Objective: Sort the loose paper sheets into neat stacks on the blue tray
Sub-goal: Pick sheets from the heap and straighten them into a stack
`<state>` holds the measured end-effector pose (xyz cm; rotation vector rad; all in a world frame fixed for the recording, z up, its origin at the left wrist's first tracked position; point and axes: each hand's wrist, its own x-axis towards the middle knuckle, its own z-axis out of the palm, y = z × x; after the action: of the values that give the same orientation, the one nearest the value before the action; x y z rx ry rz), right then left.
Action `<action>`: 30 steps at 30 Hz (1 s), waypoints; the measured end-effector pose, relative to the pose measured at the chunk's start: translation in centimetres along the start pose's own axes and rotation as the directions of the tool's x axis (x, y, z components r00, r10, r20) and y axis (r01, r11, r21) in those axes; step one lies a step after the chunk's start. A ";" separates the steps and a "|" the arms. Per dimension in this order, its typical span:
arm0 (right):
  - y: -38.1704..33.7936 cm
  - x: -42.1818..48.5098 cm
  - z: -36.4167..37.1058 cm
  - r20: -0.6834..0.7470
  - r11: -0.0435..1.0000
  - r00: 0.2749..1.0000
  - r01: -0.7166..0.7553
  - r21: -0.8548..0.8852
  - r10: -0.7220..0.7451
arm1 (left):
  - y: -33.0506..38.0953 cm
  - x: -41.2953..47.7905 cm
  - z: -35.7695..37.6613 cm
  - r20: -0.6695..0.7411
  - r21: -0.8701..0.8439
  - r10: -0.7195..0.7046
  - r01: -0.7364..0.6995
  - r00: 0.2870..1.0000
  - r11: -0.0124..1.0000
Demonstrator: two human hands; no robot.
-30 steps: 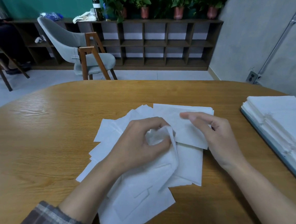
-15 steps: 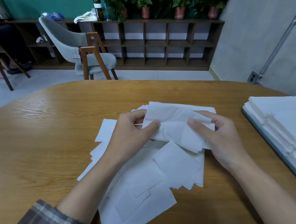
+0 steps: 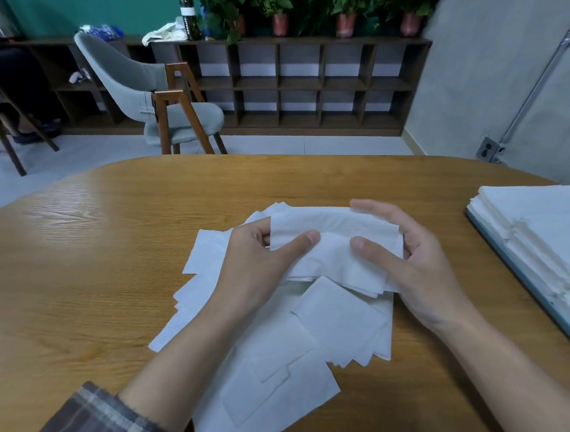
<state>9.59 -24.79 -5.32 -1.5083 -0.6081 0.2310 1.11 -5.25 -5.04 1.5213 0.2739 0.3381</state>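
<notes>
A small bundle of white paper sheets (image 3: 333, 248) is held just above the table between both hands. My left hand (image 3: 257, 270) pinches its left end, thumb on top. My right hand (image 3: 416, 272) grips its right end, thumb on the front and fingers behind. Beneath them a loose pile of white sheets (image 3: 269, 357) lies spread on the wooden table. At the right edge, the blue tray (image 3: 517, 284) carries neat white stacks of paper (image 3: 540, 226).
The oval wooden table (image 3: 92, 271) extends left and beyond the pile. Past its far edge stand a grey chair (image 3: 145, 86) with wooden legs and a dark cubby shelf (image 3: 300, 81) topped with potted plants.
My left hand lifted a crumpled sheet from the pile and brought it to my right hand. Both hands now hold the gathered sheets as one bundle, slightly higher than before.
</notes>
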 end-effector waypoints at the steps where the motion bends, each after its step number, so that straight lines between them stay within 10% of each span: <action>1: 0.1 0.0 0.1 0.001 1.000 1.000 0.001 0.009 -0.001 | 0.0 -0.1 0.1 0.001 -0.033 -0.023 0.023 1.000 0.999; 17: 0.6 0.3 0.8 -0.105 0.999 0.994 0.017 -0.028 -0.020 | -0.5 0.4 0.2 -0.019 0.197 0.201 -0.194 0.979 0.961; 24: 0.0 0.6 0.2 -0.127 0.987 0.992 0.014 0.157 0.006 | -0.6 0.9 0.2 -0.003 0.280 0.162 -0.155 0.987 0.947; 30: -0.7 0.4 0.4 -0.096 0.949 0.994 -0.028 0.315 0.061 | 0.6 0.3 -0.2 0.205 0.022 -0.023 0.019 0.978 1.000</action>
<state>9.60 -24.30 -4.52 -1.2183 -0.4311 0.2685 1.27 -4.98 -4.42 1.5587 0.1299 0.1597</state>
